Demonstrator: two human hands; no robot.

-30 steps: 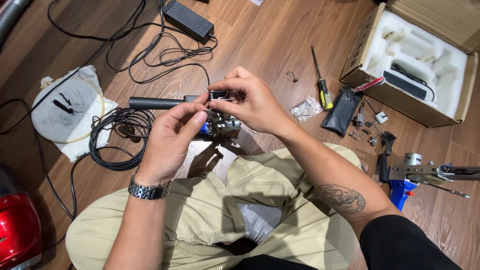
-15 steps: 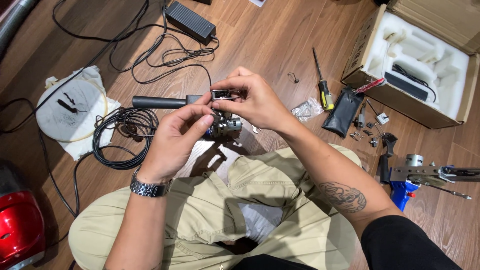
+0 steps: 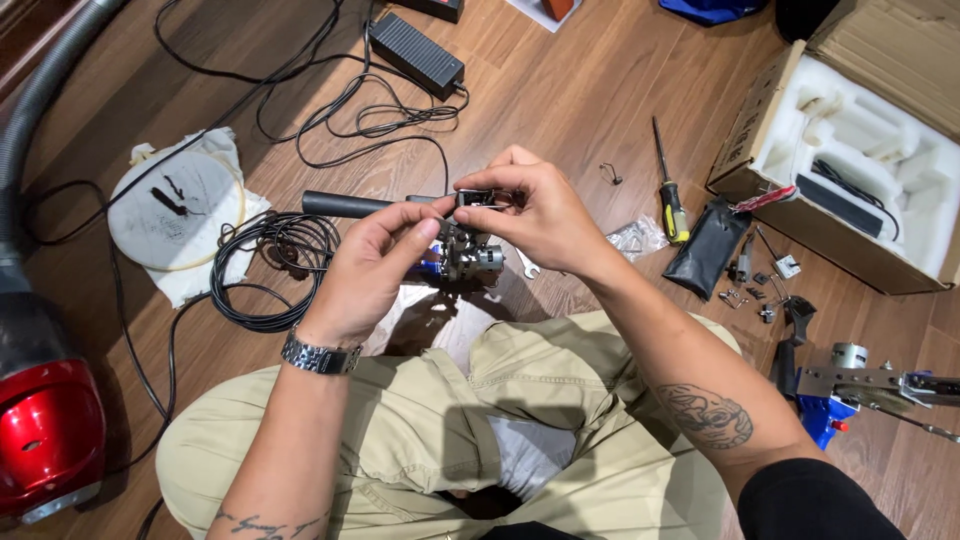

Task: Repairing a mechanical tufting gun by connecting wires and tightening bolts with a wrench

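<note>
Head view looks down on a person seated cross-legged on a wooden floor (image 3: 560,100), both bare hands raised over the knees around a small grey and black metal mechanism with a long black cylindrical handle (image 3: 470,250). That mechanism sits between the two hands just above the floor, its handle sticking out toward the left. The left hand (image 3: 370,265) cups it from the side, thumb and forefinger closed on its upper edge; the right hand (image 3: 535,215) pinches a small dark fitting at the top, fingers closed tight on it. The step in hand looks like seating or fastening a small part onto the top of the assembly, and the next move would probably call for a steady hold with the left hand while the right aligns the piece exactly. Counted around it: one yellow-and-black-handled screwdriver (image 3: 668,190), one black fabric pouch (image 3: 712,245), one open cardboard box with white foam insert (image 3: 860,150), one black power brick (image 3: 415,50), one coil of black cable (image 3: 270,270), one small clear plastic bag (image 3: 638,238), one red vacuum cleaner (image 3: 45,440), one silver and blue metal bracket assembly (image 3: 860,390), and a scatter of small fittings too small to count.
</note>
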